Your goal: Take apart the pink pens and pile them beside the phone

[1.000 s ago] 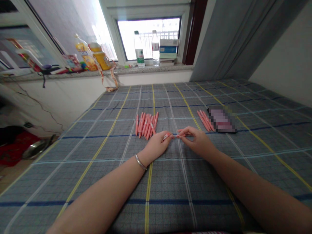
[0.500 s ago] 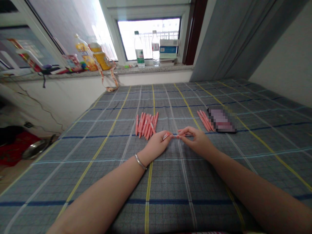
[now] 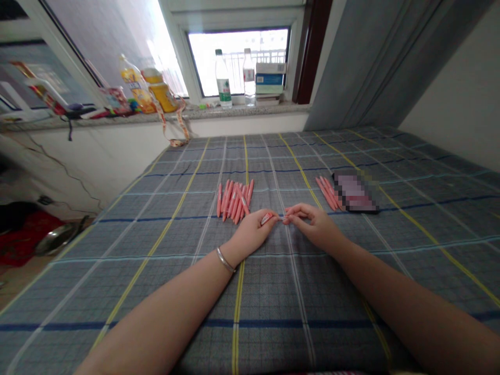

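Plaid bedsheet (image 3: 273, 291), bright window (image 3: 238, 60) w/ bottles (image 3: 223, 79), grey curtain (image 3: 375, 62).

pen pile (image 3: 235, 199) lies left of smaller pen group (image 3: 328, 192).

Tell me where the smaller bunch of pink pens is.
The smaller bunch lies right of centre in the head view, just left of the blurred item, beyond the right hand.

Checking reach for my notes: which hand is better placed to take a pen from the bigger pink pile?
Probably the left hand: the bigger pile lies just beyond its knuckles, while the right hand sits nearer the smaller pile. Both hands pinch a pink pen between them.
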Available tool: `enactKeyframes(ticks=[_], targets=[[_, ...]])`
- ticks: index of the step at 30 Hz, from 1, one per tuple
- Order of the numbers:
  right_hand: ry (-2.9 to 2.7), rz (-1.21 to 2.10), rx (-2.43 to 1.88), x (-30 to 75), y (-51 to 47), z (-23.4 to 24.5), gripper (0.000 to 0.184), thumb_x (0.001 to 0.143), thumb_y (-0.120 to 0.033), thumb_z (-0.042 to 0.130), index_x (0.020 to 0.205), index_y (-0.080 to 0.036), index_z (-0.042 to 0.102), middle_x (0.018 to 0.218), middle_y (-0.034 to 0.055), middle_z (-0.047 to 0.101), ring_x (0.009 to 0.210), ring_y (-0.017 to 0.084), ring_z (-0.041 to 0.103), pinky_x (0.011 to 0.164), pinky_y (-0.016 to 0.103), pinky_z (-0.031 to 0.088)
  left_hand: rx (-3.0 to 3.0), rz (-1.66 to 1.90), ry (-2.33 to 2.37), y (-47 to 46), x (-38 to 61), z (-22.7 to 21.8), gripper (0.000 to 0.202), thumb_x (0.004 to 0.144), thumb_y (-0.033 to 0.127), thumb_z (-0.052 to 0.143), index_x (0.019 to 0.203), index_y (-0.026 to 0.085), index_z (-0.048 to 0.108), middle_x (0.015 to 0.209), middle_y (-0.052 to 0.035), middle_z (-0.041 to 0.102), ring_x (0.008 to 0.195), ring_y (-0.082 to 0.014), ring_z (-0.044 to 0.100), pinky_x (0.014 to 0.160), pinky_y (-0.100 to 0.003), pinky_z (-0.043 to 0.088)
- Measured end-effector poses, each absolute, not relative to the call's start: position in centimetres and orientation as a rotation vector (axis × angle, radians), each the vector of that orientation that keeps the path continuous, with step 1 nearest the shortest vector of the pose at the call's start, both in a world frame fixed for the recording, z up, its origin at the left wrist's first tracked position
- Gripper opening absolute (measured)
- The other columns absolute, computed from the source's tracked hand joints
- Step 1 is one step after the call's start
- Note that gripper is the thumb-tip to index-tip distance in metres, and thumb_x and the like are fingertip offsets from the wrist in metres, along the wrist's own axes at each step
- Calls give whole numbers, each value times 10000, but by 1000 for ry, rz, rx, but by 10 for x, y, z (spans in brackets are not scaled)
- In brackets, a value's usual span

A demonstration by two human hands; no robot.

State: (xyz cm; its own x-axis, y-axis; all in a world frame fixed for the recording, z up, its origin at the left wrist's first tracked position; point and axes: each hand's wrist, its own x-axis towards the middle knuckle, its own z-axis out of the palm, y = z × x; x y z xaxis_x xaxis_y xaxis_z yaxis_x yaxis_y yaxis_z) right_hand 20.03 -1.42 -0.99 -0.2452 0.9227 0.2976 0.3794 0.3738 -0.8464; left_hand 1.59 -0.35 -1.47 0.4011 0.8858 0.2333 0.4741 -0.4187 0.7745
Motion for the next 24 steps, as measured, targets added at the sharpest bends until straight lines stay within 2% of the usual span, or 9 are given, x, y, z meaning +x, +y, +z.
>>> enactKeyframes(ticks=[12, 19, 24], targets=[[-1859, 814, -1137, 201, -14, -12, 127, 822, -286, 492, 862, -201, 577, 781, 30, 704, 792, 168, 655, 788, 332, 470, 2023, 836, 1183, -5, 16, -13, 261, 846, 354, 432, 884, 181, 623, 808, -1, 644, 772, -146, 566, 732, -254, 440], [-1990, 594, -1251, 201, -17, -11, 83, 797, -315, 547, 827, -238, 533, 739, 4, 696, 850, 208, 649, 796, 353, 456, 2101, 786, 1134, -9, 18, -8, 259, 856, 355, 427, 854, 186, 624, 763, 9, 627, 722, -134, 560, 673, -239, 421], [-2028, 604, -1267, 202, -16, -13, 104, 790, -329, 563, 833, -242, 527, 747, 2, 695, 839, 209, 652, 766, 348, 469, 2094, 798, 1176, -10, 18, -8, 230, 845, 346, 458, 855, 187, 624, 758, 11, 628, 714, -132, 561, 661, -234, 419]])
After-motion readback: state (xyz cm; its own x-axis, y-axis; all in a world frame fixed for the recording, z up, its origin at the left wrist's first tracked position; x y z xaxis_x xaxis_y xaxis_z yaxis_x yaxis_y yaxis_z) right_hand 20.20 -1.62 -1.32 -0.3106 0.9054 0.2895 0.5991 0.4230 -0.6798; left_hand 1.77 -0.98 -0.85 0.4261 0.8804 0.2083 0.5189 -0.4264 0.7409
